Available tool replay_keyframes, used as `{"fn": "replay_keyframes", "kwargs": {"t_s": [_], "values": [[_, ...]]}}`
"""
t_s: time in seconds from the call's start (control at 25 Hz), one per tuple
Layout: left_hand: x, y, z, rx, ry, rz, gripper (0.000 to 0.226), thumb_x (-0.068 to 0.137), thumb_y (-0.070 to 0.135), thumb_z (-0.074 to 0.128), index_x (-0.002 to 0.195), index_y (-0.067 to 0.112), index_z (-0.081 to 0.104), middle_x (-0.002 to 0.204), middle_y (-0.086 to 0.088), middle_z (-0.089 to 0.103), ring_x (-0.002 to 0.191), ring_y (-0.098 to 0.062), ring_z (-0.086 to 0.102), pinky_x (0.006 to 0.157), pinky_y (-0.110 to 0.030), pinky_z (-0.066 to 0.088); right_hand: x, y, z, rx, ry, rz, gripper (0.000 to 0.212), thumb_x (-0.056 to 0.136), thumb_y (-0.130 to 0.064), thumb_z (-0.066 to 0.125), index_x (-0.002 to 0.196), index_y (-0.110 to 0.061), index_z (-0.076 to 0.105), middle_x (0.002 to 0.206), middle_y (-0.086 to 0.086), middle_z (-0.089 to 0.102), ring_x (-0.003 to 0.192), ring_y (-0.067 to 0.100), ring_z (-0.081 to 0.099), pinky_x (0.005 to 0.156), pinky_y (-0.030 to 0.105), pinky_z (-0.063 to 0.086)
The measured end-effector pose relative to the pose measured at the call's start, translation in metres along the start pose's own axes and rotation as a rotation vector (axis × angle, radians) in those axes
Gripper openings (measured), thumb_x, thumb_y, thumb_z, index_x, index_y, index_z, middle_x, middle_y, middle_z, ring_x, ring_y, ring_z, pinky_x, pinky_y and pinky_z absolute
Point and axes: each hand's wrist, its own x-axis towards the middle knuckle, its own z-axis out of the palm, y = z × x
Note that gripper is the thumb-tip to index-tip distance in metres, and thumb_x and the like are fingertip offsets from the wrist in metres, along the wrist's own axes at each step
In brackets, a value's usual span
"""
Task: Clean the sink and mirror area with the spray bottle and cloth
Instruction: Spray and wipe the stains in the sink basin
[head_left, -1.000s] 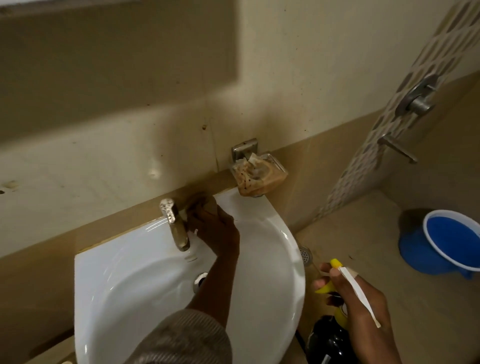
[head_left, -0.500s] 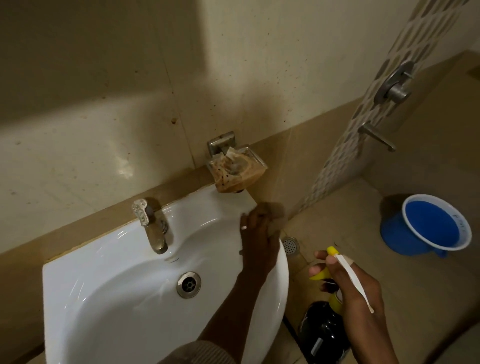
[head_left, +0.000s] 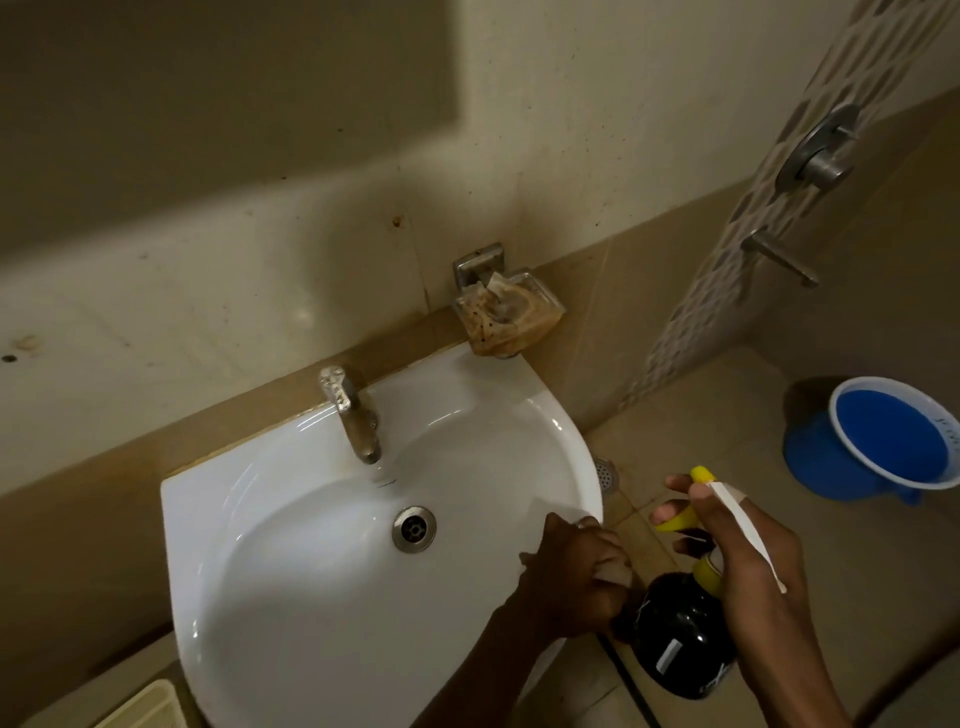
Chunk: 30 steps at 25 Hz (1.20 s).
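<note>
My right hand grips the bottle by its neck, off the sink's right side, one finger on the yellow trigger, ready to spray, I judge. My left hand is curled on the cloth at the near right rim of the sink, pressing to wipe the edge. Farther off stand the tap and a stained soap dish. No mirror shows.

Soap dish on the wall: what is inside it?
The soap dish holds a brownish, speckled, crumpled mass with a pale torn piece sticking up at the back. What the material is, and whether soap lies beneath it, cannot be told.
</note>
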Motion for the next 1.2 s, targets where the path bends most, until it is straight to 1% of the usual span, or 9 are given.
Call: {"fn": "replay_keyframes", "kwargs": {"t_s": [0.12,0.2,0.44,0.52,0.8,0.88,1.0,1.08,1.2], "values": [[-0.036,0.001,-0.008,-0.085,0.083,0.185,0.023,0.08,0.015,0.051,0.059,0.007,0.05,0.065,-0.013,0.055,0.062,-0.029,0.051,0.066,-0.044,0.047,-0.007,0.001,0.014,-0.063,-0.11,0.022,0.033,0.104,-0.025,0.058,0.087,-0.011,0.082,0.081,0.004,0.082,0.08,0.018,0.076,0.08,0.035,0.053],[-0.061,-0.001,-0.015,-0.109,0.062,0.193,0.025,0.081,0.015,0.048,0.056,0.012,0.044,0.061,-0.006,0.05,0.062,-0.025,0.049,0.07,-0.042,0.038,-0.012,0.0,0.019,-0.049,-0.2,0.016,0.037,0.105,-0.019,0.056,0.082,-0.006,0.081,0.088,0.005,0.083,0.079,0.014,0.075,0.079,0.037,0.054],[-0.152,-0.006,-0.03,0.057,-0.122,-0.124,0.01,0.079,0.037,0.055,0.087,0.031,0.055,0.114,-0.003,0.053,0.104,-0.029,0.052,0.09,-0.051,0.049,-0.026,-0.008,0.027,0.0,-0.284,-0.009,0.038,0.105,-0.016,0.053,0.082,0.0,0.079,0.099,0.011,0.082,0.087,0.025,0.072,0.076,0.039,0.052],[-0.183,-0.013,-0.044,0.015,-0.093,-0.196,0.007,0.077,0.035,0.058,0.082,0.039,0.055,0.122,-0.004,0.048,0.107,-0.028,0.053,0.092,-0.044,0.051,-0.032,-0.01,0.031,0.013,-0.293,-0.009,0.032,0.105,-0.017,0.053,0.091,-0.005,0.08,0.097,0.016,0.081,0.087,0.025,0.072,0.076,0.039,0.052],[-0.262,-0.1,-0.123,0.138,0.297,-0.198,0.009,0.072,0.03,0.048,0.066,0.032,0.054,0.072,0.012,0.062,0.072,-0.013,0.06,0.076,-0.054,0.045,-0.051,0.001,0.061,0.02,-0.377,0.036,0.028,0.106,-0.015,0.052,0.107,-0.003,0.077,0.089,0.017,0.08,0.077,0.017,0.074,0.068,0.03,0.053],[-0.259,-0.083,-0.134,-0.073,0.526,-0.325,0.026,0.081,0.027,0.048,0.064,0.031,0.068,0.073,0.007,0.073,0.07,-0.012,0.07,0.077,-0.045,0.057,-0.055,0.006,0.07,0.006,-0.378,0.05,0.027,0.106,-0.014,0.054,0.104,-0.005,0.079,0.088,0.02,0.08,0.08,0.022,0.073,0.07,0.031,0.053],[-0.218,-0.064,-0.127,-0.781,0.877,-0.516,0.028,0.099,0.021,0.05,0.099,0.018,0.078,0.092,-0.007,0.079,0.085,-0.023,0.076,0.081,-0.037,0.059,-0.06,0.015,0.076,-0.095,-0.351,-0.01,0.026,0.105,-0.02,0.059,0.094,-0.014,0.081,0.079,0.015,0.078,0.077,0.019,0.073,0.074,0.031,0.052],[-0.182,-0.066,-0.113,-1.187,0.914,-0.639,0.03,0.098,0.025,0.054,0.117,0.008,0.07,0.093,-0.016,0.077,0.082,-0.034,0.072,0.077,-0.041,0.057,-0.065,0.021,0.08,-0.182,-0.359,-0.063,0.03,0.102,-0.03,0.064,0.083,-0.013,0.08,0.069,0.009,0.076,0.07,0.019,0.072,0.072,0.032,0.054],[-0.13,-0.071,-0.087,-1.433,0.912,-0.648,0.042,0.102,0.014,0.039,0.125,-0.021,0.044,0.062,-0.026,0.061,0.045,-0.035,0.059,0.05,-0.038,0.053,-0.07,0.028,0.084,-0.241,-0.328,-0.077,0.041,0.097,-0.036,0.065,0.075,-0.003,0.074,0.063,0.01,0.073,0.061,0.011,0.071,0.066,0.024,0.055]]}}
